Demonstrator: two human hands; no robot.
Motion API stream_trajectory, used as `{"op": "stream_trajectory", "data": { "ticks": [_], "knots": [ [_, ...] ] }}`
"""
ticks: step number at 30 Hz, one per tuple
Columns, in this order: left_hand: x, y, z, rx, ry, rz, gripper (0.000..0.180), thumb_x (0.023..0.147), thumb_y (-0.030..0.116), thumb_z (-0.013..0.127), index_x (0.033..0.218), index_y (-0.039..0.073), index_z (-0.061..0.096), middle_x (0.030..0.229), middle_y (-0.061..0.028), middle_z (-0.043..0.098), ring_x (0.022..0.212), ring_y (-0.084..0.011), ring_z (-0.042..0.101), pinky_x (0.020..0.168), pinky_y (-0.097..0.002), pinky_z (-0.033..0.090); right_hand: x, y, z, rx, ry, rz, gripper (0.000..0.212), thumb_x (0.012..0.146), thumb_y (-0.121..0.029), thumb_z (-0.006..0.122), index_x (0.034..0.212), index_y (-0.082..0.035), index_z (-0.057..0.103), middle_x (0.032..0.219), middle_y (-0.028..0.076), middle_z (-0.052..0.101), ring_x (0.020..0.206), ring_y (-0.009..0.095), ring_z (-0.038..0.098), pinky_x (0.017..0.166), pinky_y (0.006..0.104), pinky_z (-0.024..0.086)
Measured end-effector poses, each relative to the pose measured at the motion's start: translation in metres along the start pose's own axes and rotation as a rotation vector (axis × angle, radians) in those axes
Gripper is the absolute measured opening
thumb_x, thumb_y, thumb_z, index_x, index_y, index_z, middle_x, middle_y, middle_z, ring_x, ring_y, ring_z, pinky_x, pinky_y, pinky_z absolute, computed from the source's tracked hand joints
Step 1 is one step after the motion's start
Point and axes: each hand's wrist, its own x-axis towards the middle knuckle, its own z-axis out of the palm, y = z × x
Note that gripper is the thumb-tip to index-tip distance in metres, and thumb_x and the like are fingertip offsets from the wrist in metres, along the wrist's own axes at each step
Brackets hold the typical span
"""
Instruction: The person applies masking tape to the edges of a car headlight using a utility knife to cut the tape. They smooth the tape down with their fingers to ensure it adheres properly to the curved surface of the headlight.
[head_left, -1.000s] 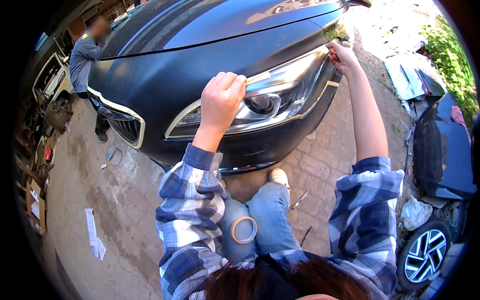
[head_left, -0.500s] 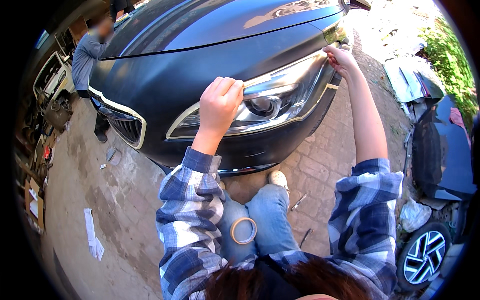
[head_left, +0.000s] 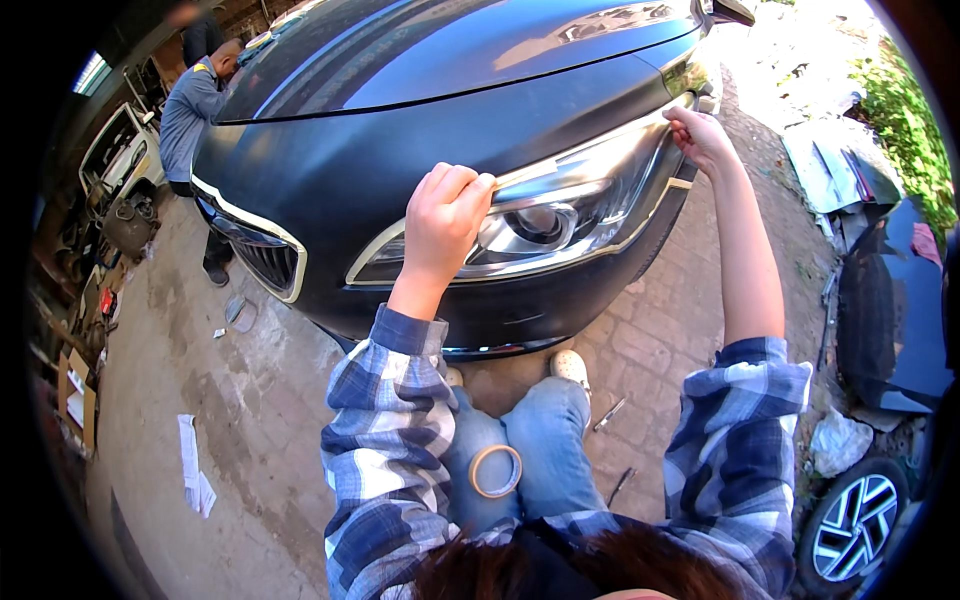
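Pale tape between both hands, lower in view than before

Wears a loose plaid shirt checked in navy, paler blue and white, with sleeves bunched up and ending in navy-toned cuffs. Bares both forearms and hands. Adds faded light-blue jeans and pale, dark-dotted, clog-like shoes.

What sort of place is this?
Most likely a car body repair yard, partly outdoors: masking tape edges the headlight of a dark car, with a loose wheel and what looks like a detached body panel at the right.
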Motion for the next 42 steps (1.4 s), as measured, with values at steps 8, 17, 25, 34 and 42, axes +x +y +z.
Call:
{"op": "stream_trajectory", "data": {
  "ticks": [8,17,25,34,42],
  "knots": [
    [0.001,0.001,-0.014,0.101,-0.182,0.038,0.024,0.076,0.0,0.074,0.099,0.005,0.073,0.087,-0.003,0.06,0.083,-0.0227,0.058,0.072,-0.035,0.05,0.008,0.007,0.0,-0.001,0.005,-0.015,0.017,0.082,-0.014,0.079,0.087,-0.007,0.065,0.075,-0.005,0.059,0.065,0.004,0.053,0.06,0.0184,0.047],
    [-0.033,0.029,-0.031,0.115,-0.111,-0.125,0.031,0.082,-0.002,0.068,0.113,0.001,0.071,0.114,-0.0093,0.066,0.103,-0.028,0.063,0.086,-0.0406,0.052,0.011,0.005,0.0,-0.02,0.008,-0.014,0.02,0.081,-0.014,0.081,0.09,-0.008,0.064,0.077,-0.005,0.057,0.067,0.005,0.051,0.061,0.0197,0.044],
    [-0.031,0.049,-0.013,0.044,-0.095,-0.164,0.04,0.083,0.001,0.068,0.122,0.002,0.063,0.125,-0.0134,0.066,0.116,-0.032,0.062,0.097,-0.0415,0.051,0.013,0.004,0.002,-0.031,-0.004,-0.015,0.021,0.08,-0.014,0.081,0.089,-0.008,0.064,0.077,-0.005,0.056,0.067,0.005,0.051,0.061,0.0196,0.044],
    [-0.024,0.028,-0.007,0.051,0.079,-0.208,0.022,0.083,0.0,0.076,0.104,0.002,0.071,0.098,-0.0085,0.069,0.087,-0.0267,0.065,0.076,-0.0374,0.054,0.012,0.005,0.001,-0.038,0.019,-0.022,0.022,0.08,-0.016,0.081,0.088,-0.007,0.063,0.079,-0.005,0.056,0.067,0.005,0.05,0.061,0.0196,0.044],
    [-0.011,0.017,-0.004,0.108,0.047,-0.093,0.023,0.083,0.001,0.076,0.105,0.002,0.071,0.091,-0.0082,0.07,0.083,-0.0251,0.066,0.072,-0.0362,0.055,0.008,0.004,0.003,-0.055,-0.008,-0.045,0.024,0.079,-0.019,0.082,0.09,-0.006,0.065,0.08,-0.004,0.056,0.068,0.004,0.05,0.061,0.0185,0.045]
  ]
}}
